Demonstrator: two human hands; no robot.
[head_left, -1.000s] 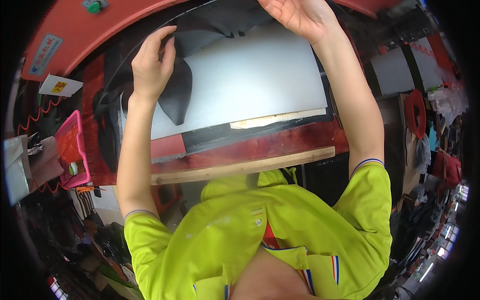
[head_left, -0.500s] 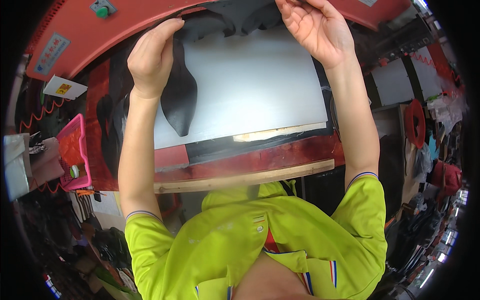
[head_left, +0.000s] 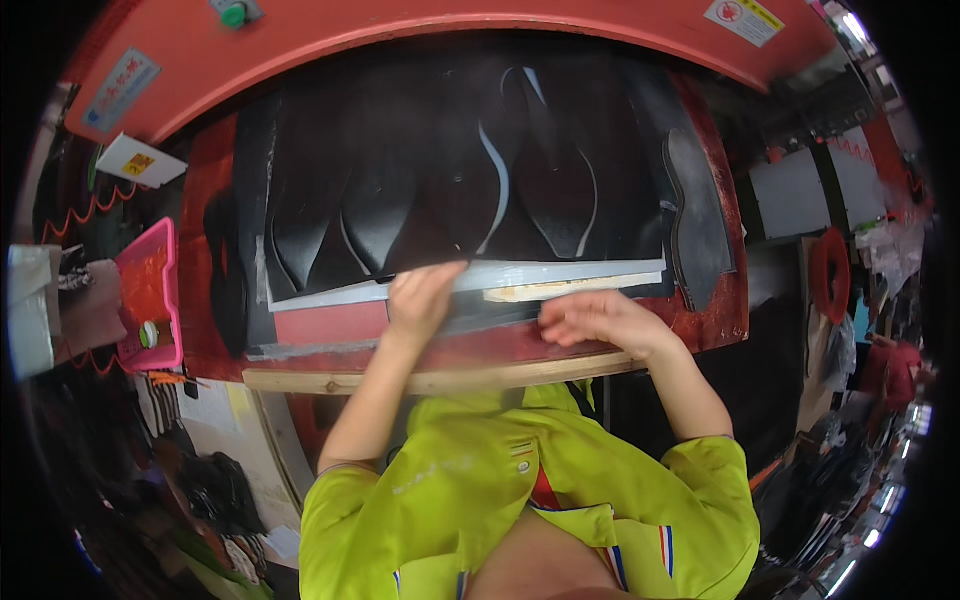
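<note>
Left hand (head_left: 422, 302): fingers close together at the front edge of a black sheet (head_left: 440, 170); whether they pinch it is not discernible. Right hand (head_left: 598, 322): fingers loosely apart, over the table's (head_left: 722, 315) front part. Black sheet: spread over white board (head_left: 335, 297), curved cuts throughout. Pink basket (head_left: 174, 310): left side.

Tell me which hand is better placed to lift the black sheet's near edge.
Left, I'd judge. The left hand is right at the near edge of the black sheet, though contact is unclear; the right hand, fingers loosely open, is farther back from that edge.
</note>
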